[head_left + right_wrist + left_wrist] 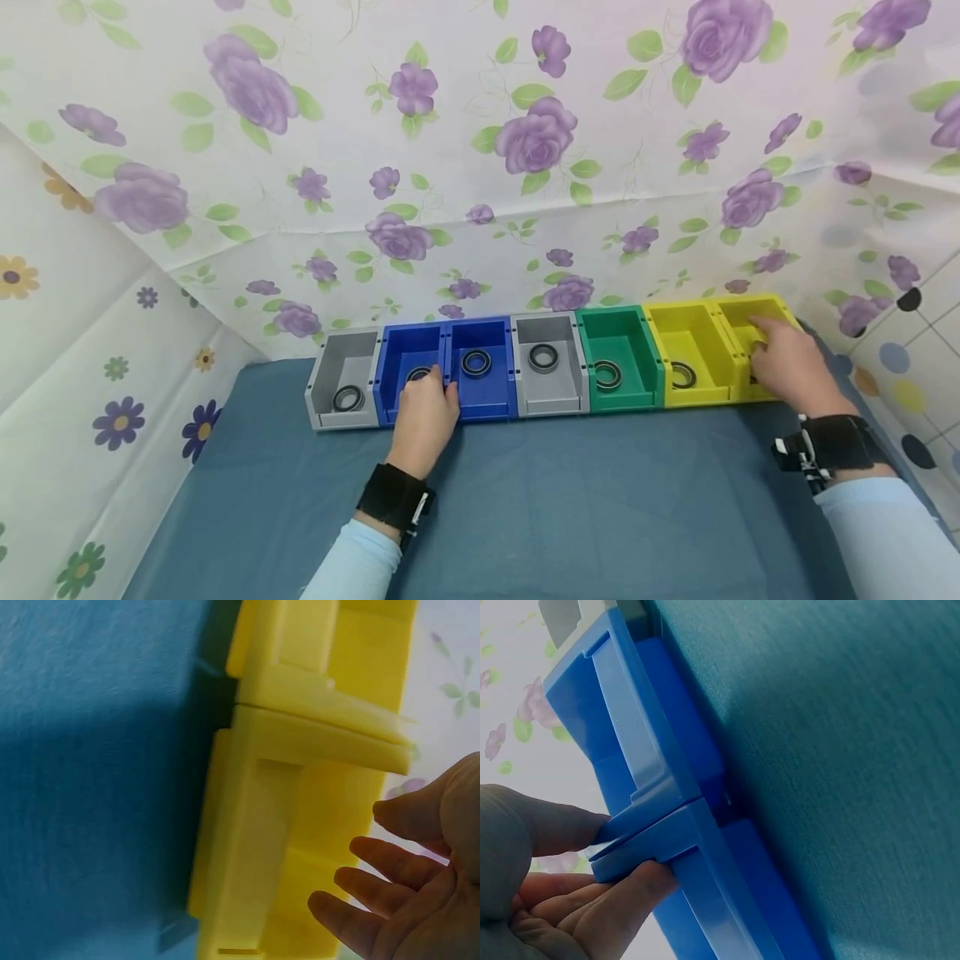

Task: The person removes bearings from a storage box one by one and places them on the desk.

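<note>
My left hand (426, 417) pinches the adjoining walls of two blue bins, thumb on one side and fingers on the other. In the left wrist view the thumb and fingertips straddle the seam between the left blue bin (619, 712) and the right blue bin (709, 900). A ball bearing (476, 363) lies in the right blue bin; another is partly hidden behind the hand. My right hand (795, 371) reaches over the rightmost yellow bin (738, 310). In the right wrist view its fingers are spread and loosely bent beside the yellow bin (255, 847), holding nothing.
The row also has a left grey bin (352, 346), a middle grey bin (542, 325), a green bin (615, 329) and another yellow bin (682, 321), each with a bearing. They stand on blue cloth (585, 508) before a flowered sheet (465, 150).
</note>
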### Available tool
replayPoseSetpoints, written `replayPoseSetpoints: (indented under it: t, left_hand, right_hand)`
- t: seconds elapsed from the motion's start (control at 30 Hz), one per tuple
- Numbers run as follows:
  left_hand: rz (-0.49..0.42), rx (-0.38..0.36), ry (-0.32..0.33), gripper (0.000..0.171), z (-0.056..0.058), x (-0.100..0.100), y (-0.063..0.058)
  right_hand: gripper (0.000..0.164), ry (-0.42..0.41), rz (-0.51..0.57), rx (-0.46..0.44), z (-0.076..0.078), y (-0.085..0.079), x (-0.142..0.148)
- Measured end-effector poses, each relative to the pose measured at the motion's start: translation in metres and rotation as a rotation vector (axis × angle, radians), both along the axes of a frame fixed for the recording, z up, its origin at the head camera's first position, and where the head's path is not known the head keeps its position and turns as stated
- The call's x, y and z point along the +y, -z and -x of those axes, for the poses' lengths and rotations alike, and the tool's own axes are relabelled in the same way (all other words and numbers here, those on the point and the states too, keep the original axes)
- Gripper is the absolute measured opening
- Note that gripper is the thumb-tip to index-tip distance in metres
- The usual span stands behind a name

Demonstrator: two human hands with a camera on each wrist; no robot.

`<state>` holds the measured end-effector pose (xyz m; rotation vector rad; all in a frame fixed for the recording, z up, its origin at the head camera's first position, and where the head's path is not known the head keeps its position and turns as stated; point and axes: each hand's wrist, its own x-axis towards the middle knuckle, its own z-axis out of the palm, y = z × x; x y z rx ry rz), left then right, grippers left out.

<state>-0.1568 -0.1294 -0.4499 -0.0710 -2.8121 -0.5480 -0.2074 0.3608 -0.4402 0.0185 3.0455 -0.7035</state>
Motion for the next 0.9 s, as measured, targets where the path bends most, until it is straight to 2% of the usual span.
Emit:
replayPoseSetpoints:
  t: [0.23, 0.53, 0.73, 0.9]
  left_hand:
    - [-0.019, 0.006, 0.000, 0.036, 0.001, 0.000, -0.001]
    - [-0.045, -0.018, -0.018, 0.040, 0.002, -0.001, -0.001]
    - [-0.057, -0.037, -0.024, 0.041, 0.002, -0.002, -0.002]
    - [-0.066, -0.050, -0.029, 0.042, 0.003, -0.002, -0.002]
  right_hand:
    - [0.054, -0.047, 0.015, -0.046, 0.003, 0.011, 0.010]
    - [0.049, -0.079, -0.007, -0.033, 0.005, 0.027, 0.016]
    - [0.054, -0.087, -0.011, -0.119, 0.005, 0.029, 0.017]
    - [0.049, -0.103, -0.005, -0.147, 0.005, 0.029, 0.017]
